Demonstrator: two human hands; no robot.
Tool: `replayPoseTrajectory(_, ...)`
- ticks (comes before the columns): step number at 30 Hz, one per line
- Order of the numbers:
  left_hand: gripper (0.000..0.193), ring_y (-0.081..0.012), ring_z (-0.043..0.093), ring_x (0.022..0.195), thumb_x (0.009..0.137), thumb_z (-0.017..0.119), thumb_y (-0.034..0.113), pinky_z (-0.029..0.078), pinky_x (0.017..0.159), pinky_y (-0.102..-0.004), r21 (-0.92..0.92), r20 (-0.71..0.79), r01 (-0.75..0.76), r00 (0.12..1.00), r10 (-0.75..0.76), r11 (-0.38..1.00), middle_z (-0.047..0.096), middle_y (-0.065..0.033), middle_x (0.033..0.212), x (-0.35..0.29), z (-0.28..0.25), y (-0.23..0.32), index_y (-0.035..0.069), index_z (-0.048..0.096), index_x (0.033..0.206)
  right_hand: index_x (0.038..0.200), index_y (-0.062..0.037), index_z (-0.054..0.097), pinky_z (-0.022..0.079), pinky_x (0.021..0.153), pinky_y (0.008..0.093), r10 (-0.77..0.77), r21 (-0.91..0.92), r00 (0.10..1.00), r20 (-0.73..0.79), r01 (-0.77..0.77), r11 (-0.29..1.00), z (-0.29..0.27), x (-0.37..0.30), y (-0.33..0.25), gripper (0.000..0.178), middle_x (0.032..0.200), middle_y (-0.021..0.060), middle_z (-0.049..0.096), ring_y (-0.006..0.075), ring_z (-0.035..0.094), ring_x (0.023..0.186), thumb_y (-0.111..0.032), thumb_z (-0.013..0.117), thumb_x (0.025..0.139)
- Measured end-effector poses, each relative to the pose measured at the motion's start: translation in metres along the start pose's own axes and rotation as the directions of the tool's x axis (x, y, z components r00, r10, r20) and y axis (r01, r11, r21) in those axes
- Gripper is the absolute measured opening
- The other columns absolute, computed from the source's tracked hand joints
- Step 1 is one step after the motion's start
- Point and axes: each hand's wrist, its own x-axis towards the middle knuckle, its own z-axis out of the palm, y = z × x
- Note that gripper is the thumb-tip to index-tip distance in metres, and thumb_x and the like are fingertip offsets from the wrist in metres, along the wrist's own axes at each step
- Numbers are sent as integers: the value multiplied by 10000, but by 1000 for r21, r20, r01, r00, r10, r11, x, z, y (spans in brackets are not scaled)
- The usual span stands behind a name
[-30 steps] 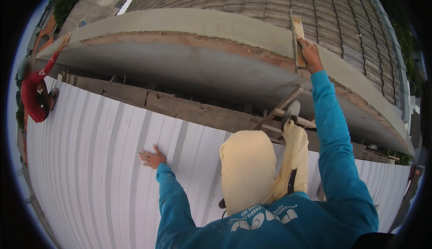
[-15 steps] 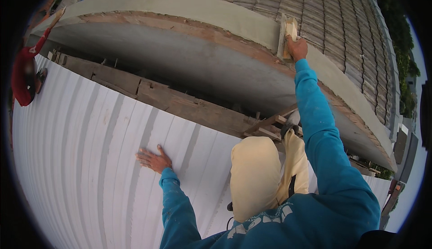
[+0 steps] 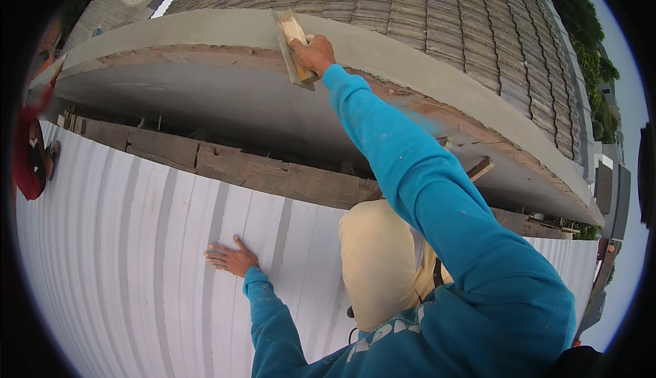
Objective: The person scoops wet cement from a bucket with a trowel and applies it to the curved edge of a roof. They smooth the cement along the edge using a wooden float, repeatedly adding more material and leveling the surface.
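My right hand (image 3: 316, 55) grips the pale wooden handle of a plastering trowel (image 3: 293, 31). The trowel's flat rectangular plate lies across a curved, grey-green plastered band (image 3: 205, 28), and its lower end reaches past the band's rough brown underside edge. My right arm is stretched far up in its blue sleeve. Lower down on the left, my left hand (image 3: 234, 258) rests flat with spread fingers on a white corrugated roof sheet (image 3: 157, 241) and holds nothing.
Grey ribbed roof tiles (image 3: 410, 16) rise behind the band. Below it, a smooth grey curved face (image 3: 205, 98) slopes down to weathered wooden boards (image 3: 253, 173). Another person in red (image 3: 29, 156) is at the far left, reaching toward the band's end. A timber end (image 3: 480, 168) juts near my right arm.
My right hand has swept the trowel leftward along the plastered band. My left hand stays flat on the white sheet. The view has shifted slightly.
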Motion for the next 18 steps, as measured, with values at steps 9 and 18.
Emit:
replayPoseTrajectory(9, 905, -383, 6, 1480, 933, 206, 711, 102, 1186, -515, 122, 47, 72, 996, -78, 990, 6, -242, 1588, -5, -1, -3, 69, 28, 1545, 1315, 60, 510, 536, 821, 342, 2, 723, 998, 66, -49, 689, -224, -145, 27, 515, 1092, 135, 658, 193, 648, 970, -319, 573, 973)
replayPoseTrajectory(18, 948, -385, 129, 1466, 914, 388, 696, 193, 1149, -554, -471, -218, -160, 974, 61, 868, 95, -237, 1587, 40, -66, 39, 25, 131, 1532, 1374, -37, 429, 404, 1057, 462, 353, 993, 931, -91, 59, 101, -382, -353, 205, 460, 1332, 148, 527, 299, 531, 1198, -292, 436, 991)
